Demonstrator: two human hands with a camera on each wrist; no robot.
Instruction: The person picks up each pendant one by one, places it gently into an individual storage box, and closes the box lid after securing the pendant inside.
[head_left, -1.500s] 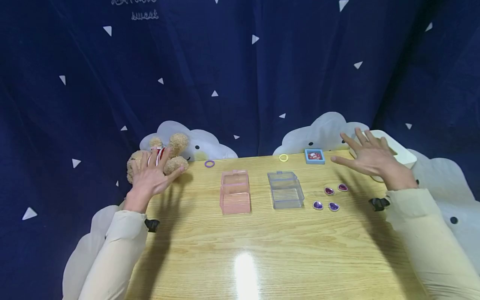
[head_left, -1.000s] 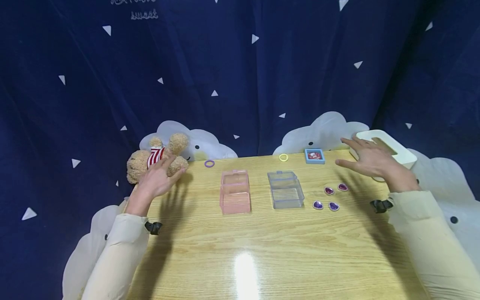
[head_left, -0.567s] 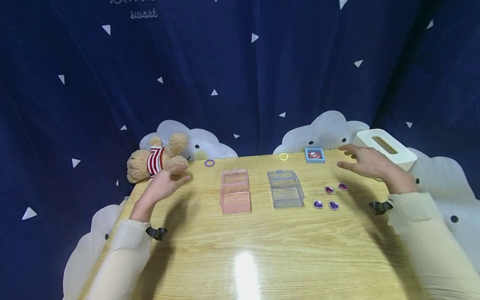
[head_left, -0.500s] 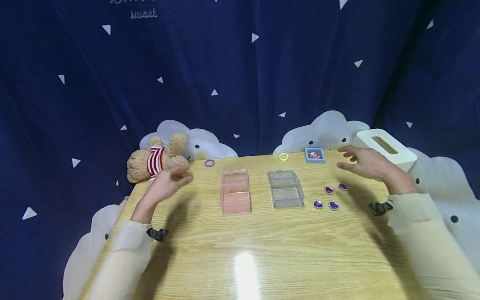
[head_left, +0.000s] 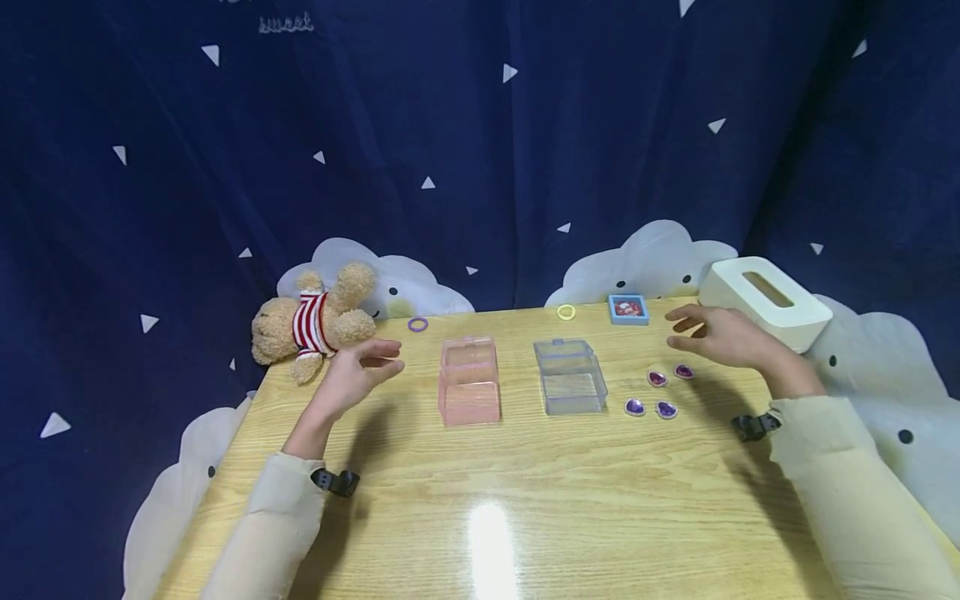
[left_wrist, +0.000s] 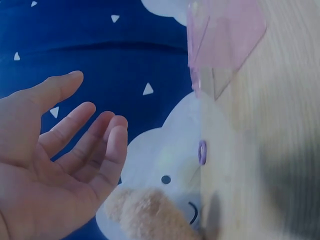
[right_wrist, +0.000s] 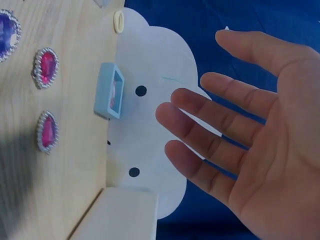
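My left hand (head_left: 352,377) hovers over the table between the teddy bear (head_left: 311,323) and the pink clear box (head_left: 470,402), fingers loosely bent and holding nothing. The left wrist view shows its palm empty. My right hand (head_left: 723,335) hangs above the table near the white tissue box (head_left: 802,310), relaxed and empty too. Below it to the left lie two pink-red gems (head_left: 657,379) and two purple gems (head_left: 634,407), all with silvery beaded rims. The blue-grey clear box (head_left: 574,395) stands with its lid open, as does the pink one.
A purple ring (head_left: 417,324) and a yellow ring (head_left: 566,312) lie along the back edge of the wooden table (head_left: 480,475). Beside the yellow ring is a small light-blue frame (head_left: 628,309). A dark blue curtain (head_left: 420,108) with cloud shapes hangs behind.
My left hand has drawn off the bear, moving right and toward me, uncovering its striped shirt. My right hand has lowered, its fingers going from spread to loosely bent.
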